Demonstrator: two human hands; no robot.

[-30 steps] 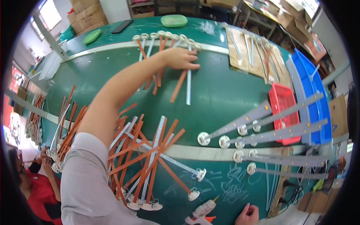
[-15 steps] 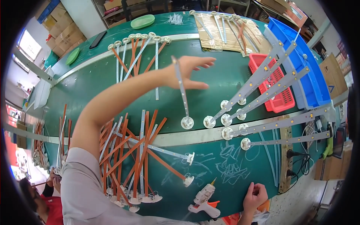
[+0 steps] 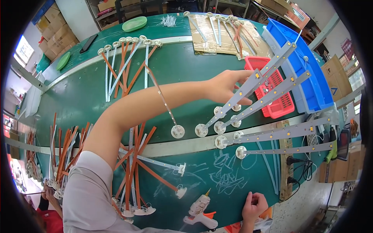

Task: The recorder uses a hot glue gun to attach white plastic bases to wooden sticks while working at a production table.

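Head view, left hand (image 3: 224,87), slim white LED strip (image 3: 161,97)

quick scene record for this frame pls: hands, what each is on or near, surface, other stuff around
left hand: reaching across the table, fingers on a long silver strip with yellow squares and a round white base
right hand: at the near table edge, closed; contents unclear
nearest right hand: white glue gun with orange trigger
surface: green table
beyond: red mesh basket, blue plastic bin

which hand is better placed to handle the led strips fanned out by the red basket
Left, probably. The left hand is stretched across the green table and rests at the LED strips beside the red basket. The right hand sits at the table's near edge by the glue gun.
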